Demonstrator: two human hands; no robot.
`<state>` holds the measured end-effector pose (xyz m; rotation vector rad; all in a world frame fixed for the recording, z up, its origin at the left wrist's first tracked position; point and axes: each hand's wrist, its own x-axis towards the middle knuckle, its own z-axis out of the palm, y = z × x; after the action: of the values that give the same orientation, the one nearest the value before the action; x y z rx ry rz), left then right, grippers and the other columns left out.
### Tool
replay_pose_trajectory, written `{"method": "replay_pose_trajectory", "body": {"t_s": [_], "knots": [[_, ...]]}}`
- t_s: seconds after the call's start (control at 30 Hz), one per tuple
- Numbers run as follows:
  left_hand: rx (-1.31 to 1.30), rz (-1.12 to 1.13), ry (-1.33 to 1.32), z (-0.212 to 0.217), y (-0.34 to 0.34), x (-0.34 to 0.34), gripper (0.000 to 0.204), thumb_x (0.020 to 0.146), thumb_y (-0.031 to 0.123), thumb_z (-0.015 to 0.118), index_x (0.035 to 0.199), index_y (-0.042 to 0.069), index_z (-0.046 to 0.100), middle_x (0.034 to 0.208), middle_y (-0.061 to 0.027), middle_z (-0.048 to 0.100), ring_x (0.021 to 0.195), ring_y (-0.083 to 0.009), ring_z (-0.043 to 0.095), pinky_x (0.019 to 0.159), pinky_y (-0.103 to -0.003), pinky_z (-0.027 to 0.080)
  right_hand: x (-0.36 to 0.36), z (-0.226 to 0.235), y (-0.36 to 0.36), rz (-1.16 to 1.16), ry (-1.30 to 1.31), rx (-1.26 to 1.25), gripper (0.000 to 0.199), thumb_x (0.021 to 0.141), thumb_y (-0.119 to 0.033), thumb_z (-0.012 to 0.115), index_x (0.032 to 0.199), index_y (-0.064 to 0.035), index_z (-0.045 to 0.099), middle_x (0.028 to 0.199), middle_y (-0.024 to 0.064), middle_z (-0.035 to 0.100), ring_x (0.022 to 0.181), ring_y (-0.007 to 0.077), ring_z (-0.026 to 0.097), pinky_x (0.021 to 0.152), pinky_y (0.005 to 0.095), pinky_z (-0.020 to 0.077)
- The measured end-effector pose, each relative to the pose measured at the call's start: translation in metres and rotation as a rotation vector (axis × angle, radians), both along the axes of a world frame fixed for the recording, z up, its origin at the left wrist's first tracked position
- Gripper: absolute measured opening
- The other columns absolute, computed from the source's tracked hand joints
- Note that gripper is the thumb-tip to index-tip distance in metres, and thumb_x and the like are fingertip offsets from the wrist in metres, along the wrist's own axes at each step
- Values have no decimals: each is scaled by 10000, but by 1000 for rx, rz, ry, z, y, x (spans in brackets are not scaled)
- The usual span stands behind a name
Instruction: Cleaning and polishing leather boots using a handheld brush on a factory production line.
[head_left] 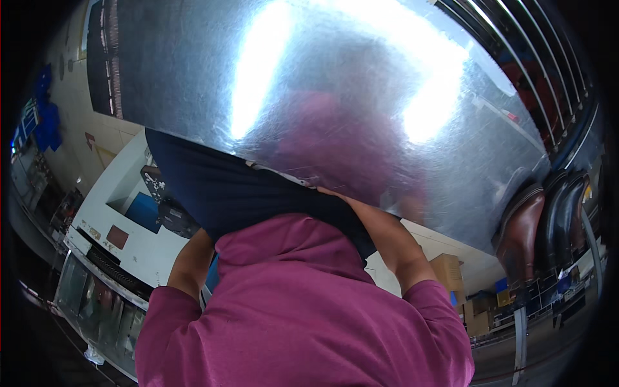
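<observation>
Galvanised sheet metal (361, 97) fills the view overhead, its long axis running left to right. Left of the dark cloth (245, 193) under its lower edge, the left forearm (190, 261) rises, hand hidden, grip untellable. Right hand (332, 193) meets that edge; whether its fingers are curled round it cannot be told

Silvery metal sheet (361, 97), magenta shirt (303, 322), navy cloth (245, 193).

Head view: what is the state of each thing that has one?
Metal sheet: raised, tilted, shiny, reflecting the magenta shirt.
Dark cloth: pressed under the sheet's lower edge.
Right hand: at the sheet's edge, mostly hidden.
Left hand: hidden behind the cloth.
Cardboard boxes: closed, stacked.
</observation>
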<state>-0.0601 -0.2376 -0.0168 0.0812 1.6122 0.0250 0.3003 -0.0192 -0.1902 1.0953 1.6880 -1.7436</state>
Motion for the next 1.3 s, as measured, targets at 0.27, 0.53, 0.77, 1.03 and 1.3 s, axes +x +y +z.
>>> {"method": "replay_pose_trajectory", "body": {"t_s": [0.27,0.53,0.77,1.03,1.3], "knots": [[-83,16,-18,-4,-14,-19,299,962,42,586,1257,-2,595,1207,-158,686,1077,-221,672,913,-375,556,-39,17,35,65,72,-45,415,836,-291,798,1179,-83,692,1095,198,723,1017,343,693,882,402,513],[616,-149,986,11,-14,-173,337,995,335,634,1187,66,698,1056,-112,736,986,-224,696,873,-347,530,-36,48,28,138,42,400,390,812,-413,821,1036,-105,739,864,210,710,872,402,697,780,472,529],[248,188,1190,-108,-176,-308,969,919,796,379,1312,-58,616,1246,-323,637,1287,-431,556,1100,-437,391,-28,160,28,-241,223,570,255,841,-241,827,917,-15,736,797,135,702,698,222,663,677,301,507],[192,-6,1191,-137,-126,-304,1120,915,841,177,1106,-145,672,1150,-427,598,1256,-524,518,1090,-492,381,-26,214,27,-518,269,599,131,882,-79,777,919,17,697,805,27,669,729,98,594,690,243,488],[297,-151,1024,-115,-98,-336,1052,929,824,239,1097,-110,694,1146,-393,626,1234,-492,553,1067,-477,410,-50,227,46,-367,298,720,187,932,-173,755,1011,-10,712,814,44,701,701,84,612,593,214,433]]}}
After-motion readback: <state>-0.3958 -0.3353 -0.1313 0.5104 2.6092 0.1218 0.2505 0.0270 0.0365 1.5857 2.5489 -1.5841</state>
